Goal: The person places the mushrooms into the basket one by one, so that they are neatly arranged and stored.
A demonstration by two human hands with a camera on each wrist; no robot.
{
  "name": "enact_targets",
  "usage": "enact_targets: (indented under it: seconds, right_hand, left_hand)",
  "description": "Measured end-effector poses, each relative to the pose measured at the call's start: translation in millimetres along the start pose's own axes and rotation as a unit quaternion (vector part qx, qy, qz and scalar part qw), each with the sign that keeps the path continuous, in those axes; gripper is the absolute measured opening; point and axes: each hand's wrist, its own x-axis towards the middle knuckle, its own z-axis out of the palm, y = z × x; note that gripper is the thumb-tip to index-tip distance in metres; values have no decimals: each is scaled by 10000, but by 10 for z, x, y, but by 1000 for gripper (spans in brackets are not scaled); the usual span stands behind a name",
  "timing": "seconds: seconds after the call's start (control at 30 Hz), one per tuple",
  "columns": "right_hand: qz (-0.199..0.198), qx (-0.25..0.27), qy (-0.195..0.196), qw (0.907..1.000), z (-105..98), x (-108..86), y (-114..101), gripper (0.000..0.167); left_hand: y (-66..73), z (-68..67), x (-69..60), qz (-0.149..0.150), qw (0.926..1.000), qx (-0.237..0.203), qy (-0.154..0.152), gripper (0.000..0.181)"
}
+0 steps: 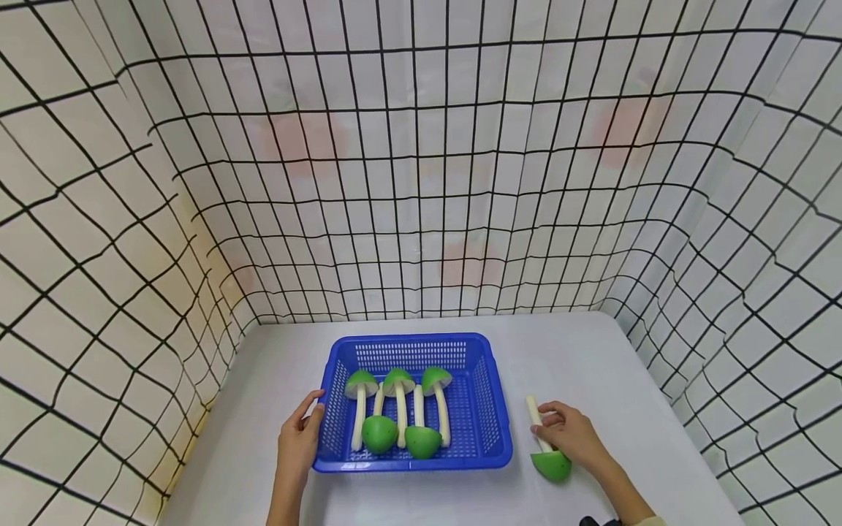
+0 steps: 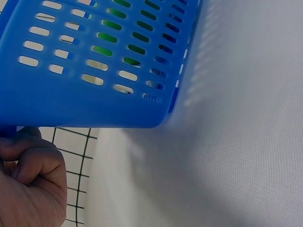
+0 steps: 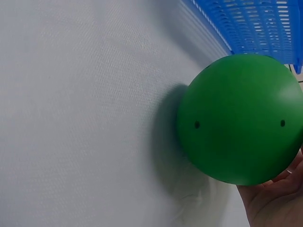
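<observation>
A blue plastic basket (image 1: 414,464) sits on the white tabletop, with several green-capped toy mushrooms (image 1: 423,442) laid in it, caps pointing alternate ways. My left hand (image 1: 299,437) grips the basket's left rim; its curled fingers (image 2: 40,163) show under that rim in the left wrist view. Right of the basket, my right hand (image 1: 572,432) holds another mushroom (image 1: 552,466) by its pale stem, green cap towards me. That cap (image 3: 241,120) fills much of the right wrist view and hides most of the fingers.
Black-and-white grid cloth (image 1: 421,183) walls the table at the back and both sides. The white tabletop (image 1: 631,394) extends right of the basket. A dark object (image 1: 588,521) shows by the right wrist at the bottom edge.
</observation>
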Motion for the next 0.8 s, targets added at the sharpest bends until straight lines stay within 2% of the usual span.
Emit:
enact_targets:
  seconds: [0.27, 0.57, 0.8]
  right_hand:
    - [3, 261, 9, 9997, -38, -41, -103, 49]
    - [-245, 261, 279, 9990, -102, -28, -122, 44]
    - [-434, 399, 561, 9967, -174, -36, -271, 42]
  left_hand:
    - [7, -5, 1, 24, 9999, 96, 43, 45]
    - [5, 4, -13, 15, 9999, 137, 68, 46]
    - [-13, 4, -23, 28, 10000, 76, 39, 47]
